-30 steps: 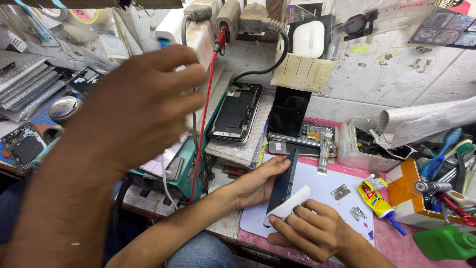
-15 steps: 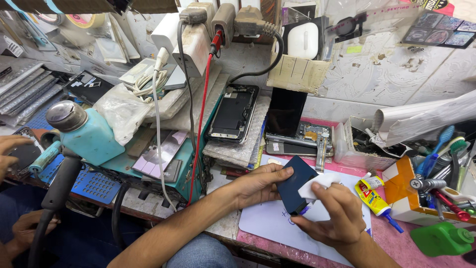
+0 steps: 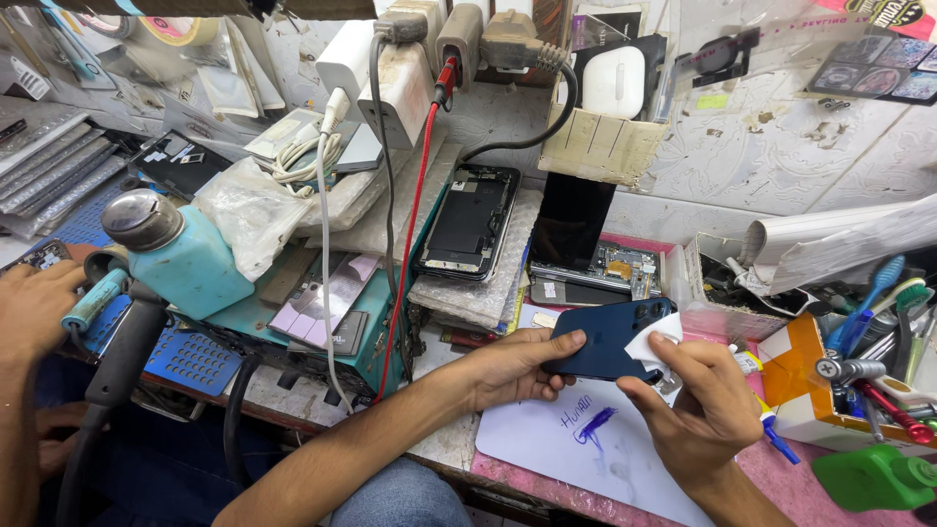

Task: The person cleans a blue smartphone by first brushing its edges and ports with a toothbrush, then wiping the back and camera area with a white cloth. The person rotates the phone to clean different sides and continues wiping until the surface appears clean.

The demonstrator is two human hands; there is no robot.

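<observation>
Phone (image 3: 603, 341) now lifted flatter and further right than a moment ago, my left hand (image 3: 512, 366) gripping it, right hand (image 3: 705, 405) pinching the cloth (image 3: 652, 344) against it.

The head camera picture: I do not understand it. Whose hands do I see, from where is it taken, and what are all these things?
The camera sits on a person's head and looks down at a crowded repair bench. The two bare hands in the middle belong to that person. The left hand holds a dark blue phone by its edge, back side up. The right hand presses a small white wipe against it. Below lies a pale mat with a blue ink mark. Behind it, an opened phone rests on a stack. At the left stand a light blue bottle with a metal cap and a teal station. The hand at the far left edge belongs to another person.
</observation>
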